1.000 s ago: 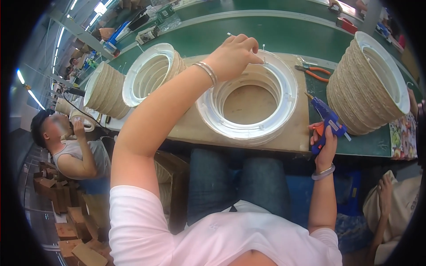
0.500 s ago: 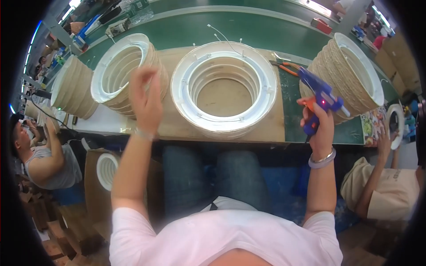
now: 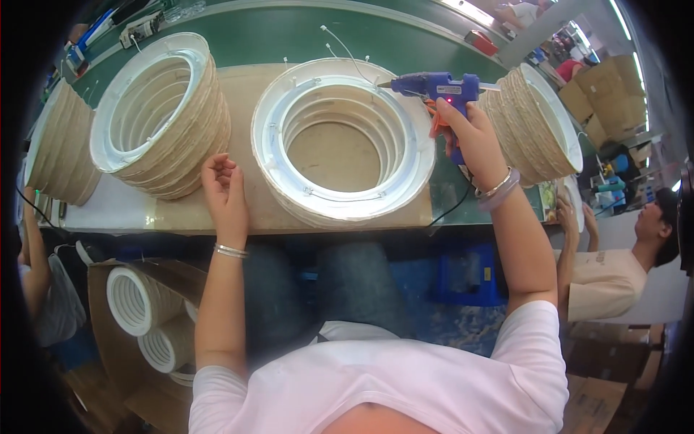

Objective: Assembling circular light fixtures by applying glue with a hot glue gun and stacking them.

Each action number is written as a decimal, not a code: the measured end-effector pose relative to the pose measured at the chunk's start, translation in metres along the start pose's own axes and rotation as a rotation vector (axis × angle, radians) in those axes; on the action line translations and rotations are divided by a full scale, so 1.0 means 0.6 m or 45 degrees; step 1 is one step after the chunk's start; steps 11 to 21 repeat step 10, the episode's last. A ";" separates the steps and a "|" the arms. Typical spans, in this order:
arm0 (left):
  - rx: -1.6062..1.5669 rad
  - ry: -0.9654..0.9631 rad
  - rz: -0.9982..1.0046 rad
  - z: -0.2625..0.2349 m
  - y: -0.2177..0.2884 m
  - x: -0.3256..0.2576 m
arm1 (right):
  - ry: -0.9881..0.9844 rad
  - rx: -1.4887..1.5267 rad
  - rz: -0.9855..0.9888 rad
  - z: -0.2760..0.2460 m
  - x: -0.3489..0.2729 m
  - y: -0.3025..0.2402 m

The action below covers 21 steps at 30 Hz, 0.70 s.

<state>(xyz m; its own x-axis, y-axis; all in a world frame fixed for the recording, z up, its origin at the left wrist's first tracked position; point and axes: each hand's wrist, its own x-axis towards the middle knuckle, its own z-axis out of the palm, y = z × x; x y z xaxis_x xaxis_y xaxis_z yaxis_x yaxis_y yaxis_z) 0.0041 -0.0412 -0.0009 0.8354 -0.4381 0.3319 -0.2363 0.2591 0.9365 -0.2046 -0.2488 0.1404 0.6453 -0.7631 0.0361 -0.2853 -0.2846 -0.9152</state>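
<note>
A blue hot glue gun (image 3: 450, 90) with a red light is in my right hand (image 3: 473, 141), fingers wrapped round its handle by the orange trigger. Its nozzle points left, over the upper right rim of a ribbed beige drum (image 3: 264, 184) with a white inner ring. Thin white wires (image 3: 343, 47) with small connectors stick up from the far edge of this drum. My left hand (image 3: 226, 195) rests near the board's front part, fingers loosely curled with nothing seen in them. It lies between the middle drum and another beige drum (image 3: 206, 119) on the left.
More drums stand at the far left (image 3: 61, 145) and right (image 3: 517, 123). A brown board (image 3: 242, 94) lies on the green bench (image 3: 271, 47). A cardboard box (image 3: 108, 347) below left holds white-ringed drums. A black cord trails from the gun. A co-worker (image 3: 611, 278) sits at right.
My right hand has brought the glue gun left and up, turning its nozzle to the middle drum's rim. My left hand has dropped toward the bench edge, its fingers curling. The view has shifted.
</note>
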 end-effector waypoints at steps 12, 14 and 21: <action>0.092 0.007 0.097 -0.002 0.002 -0.007 | 0.015 -0.098 -0.002 -0.006 0.002 -0.002; 0.092 0.007 0.097 -0.002 0.002 -0.007 | 0.015 -0.098 -0.002 -0.006 0.002 -0.002; 0.092 0.007 0.097 -0.002 0.002 -0.007 | 0.015 -0.098 -0.002 -0.006 0.002 -0.002</action>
